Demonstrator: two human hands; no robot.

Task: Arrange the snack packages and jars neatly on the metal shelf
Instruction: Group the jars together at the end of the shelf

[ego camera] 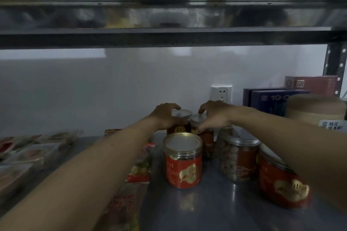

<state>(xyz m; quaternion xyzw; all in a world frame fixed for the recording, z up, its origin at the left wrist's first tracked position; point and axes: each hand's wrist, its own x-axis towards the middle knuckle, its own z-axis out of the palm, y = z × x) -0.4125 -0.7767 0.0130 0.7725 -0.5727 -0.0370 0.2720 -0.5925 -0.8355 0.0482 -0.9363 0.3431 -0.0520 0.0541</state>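
Note:
Several clear jars with red labels and silver lids stand on the metal shelf (206,208). My left hand (165,116) wraps around a back jar (181,114) at the rear centre. My right hand (216,114) grips a second back jar (199,119) right beside it; the two jars touch or nearly touch. In front stands a red-labelled jar (183,161). To its right are a jar showing nuts (237,157) and another red jar (281,187), partly hidden by my right forearm. Red snack packages (139,172) lie flat under my left forearm.
Clear-wrapped snack packs (28,154) lie on the shelf's left side. At the back right stand a purple box (268,99), a red box (311,84) and a tan round tub (315,110). A wall socket (221,93) sits behind the jars. The upper shelf (169,37) hangs overhead.

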